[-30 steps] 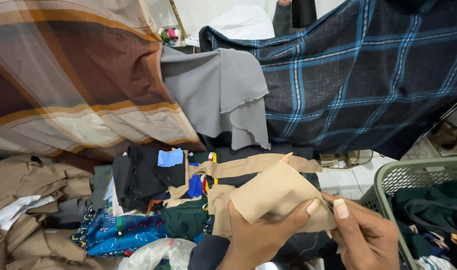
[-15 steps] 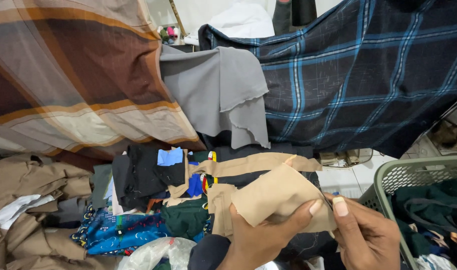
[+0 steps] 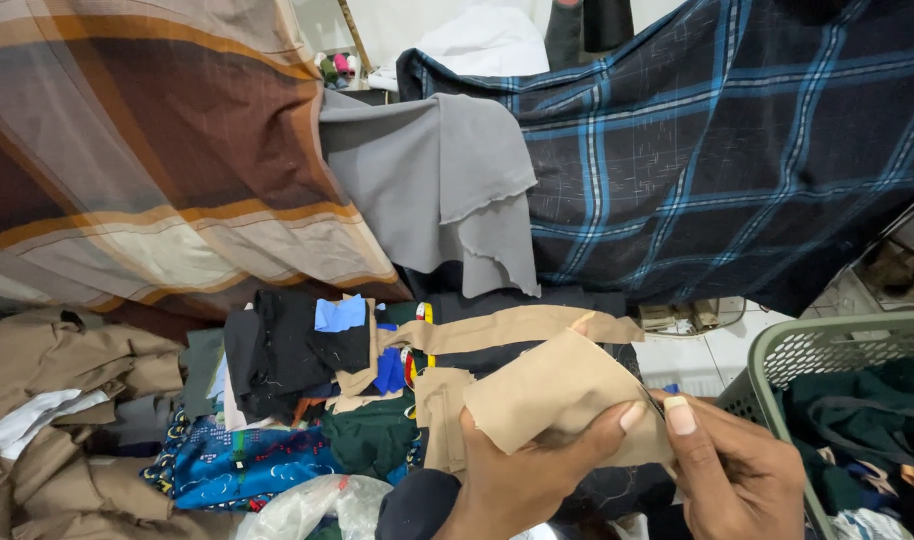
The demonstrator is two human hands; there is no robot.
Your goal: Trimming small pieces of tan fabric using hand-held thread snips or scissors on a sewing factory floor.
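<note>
Both hands meet low in the view over a heap of cloth scraps. The left hand [image 3: 532,480] is closed on a tan fabric piece [image 3: 557,395], its thumb pressed flat across the lower edge and the other fingers hidden beneath the cloth. The right hand [image 3: 732,475] pinches the same piece at its right corner, thumb on top and fingers curled under, so the piece is held just above the pile, tilted up toward the left. Just behind it lies a long tan strip [image 3: 507,325] across dark cloth, and to the left sit a black scrap [image 3: 287,345], a small light blue scrap [image 3: 339,313] and a blue patterned cloth [image 3: 242,465]. Crumpled khaki cloth [image 3: 62,365] fills the far left. Above, 3 larger cloths hang: a brown and cream striped cloth [image 3: 147,150], a grey cloth [image 3: 442,180] in the middle and a dark blue plaid cloth [image 3: 727,150] on the right. A green plastic basket [image 3: 827,345] holding dark clothes stands at the right edge, close beside the right hand.
</note>
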